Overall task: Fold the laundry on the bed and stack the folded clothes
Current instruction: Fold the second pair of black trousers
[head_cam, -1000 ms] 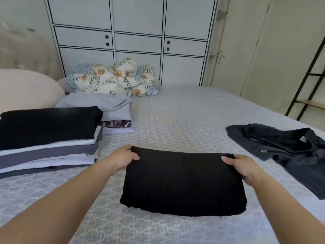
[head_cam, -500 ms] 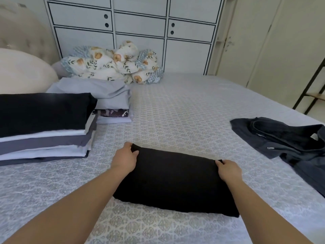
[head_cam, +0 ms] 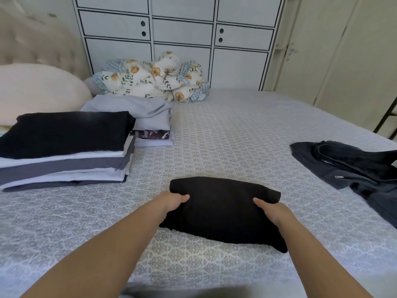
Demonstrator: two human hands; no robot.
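A folded black garment (head_cam: 221,209) sits in the middle of the patterned grey bed (head_cam: 225,147), its near edge lifted off the sheet. My left hand (head_cam: 171,202) grips its left side, thumb on top and fingers underneath. My right hand (head_cam: 271,210) grips its right side the same way. To the left stands a stack of folded clothes (head_cam: 64,151) with a black piece on top. A second, smaller folded pile (head_cam: 148,121) in light grey lies behind that stack.
An unfolded dark jacket (head_cam: 352,168) lies at the right edge of the bed. A floral bundle (head_cam: 154,79) and a cream pillow (head_cam: 38,91) sit at the head, white cabinets (head_cam: 182,31) behind them. A black rack frame (head_cam: 386,117) stands far right.
Both hands have shifted from the far corners to the sides of the black garment and slid under it. Its near edge has risen off the bed.
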